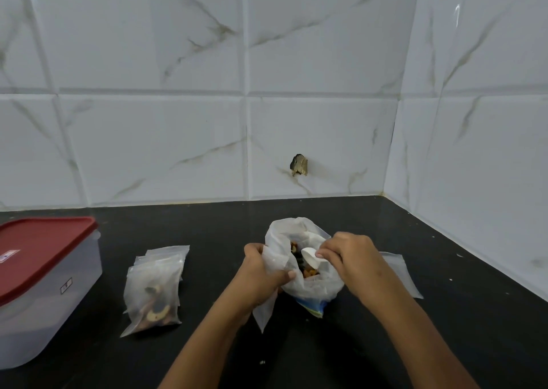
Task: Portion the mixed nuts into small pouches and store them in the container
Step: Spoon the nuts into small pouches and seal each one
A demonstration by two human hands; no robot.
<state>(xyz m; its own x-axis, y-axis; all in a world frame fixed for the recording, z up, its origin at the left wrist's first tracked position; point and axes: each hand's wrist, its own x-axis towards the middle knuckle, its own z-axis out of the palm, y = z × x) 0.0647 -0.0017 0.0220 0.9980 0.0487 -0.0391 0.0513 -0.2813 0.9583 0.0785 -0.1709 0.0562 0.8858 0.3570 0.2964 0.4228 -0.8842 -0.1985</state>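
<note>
I read the left hand (261, 273) gripping the rim of the nut bag (278, 258) with 1 empty pouch (264, 311) hanging below it, the right hand (351, 258) pinching a white scoop (310, 258) over the mixed nuts (307, 271) between both grips, and the filled pouches (152, 295) and container (44, 293) left of the left grip.

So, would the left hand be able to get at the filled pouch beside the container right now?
Probably not at once: the left hand grips the nut bag, so it must let go first. Otherwise only bare counter lies between it and the filled pouch.
</note>
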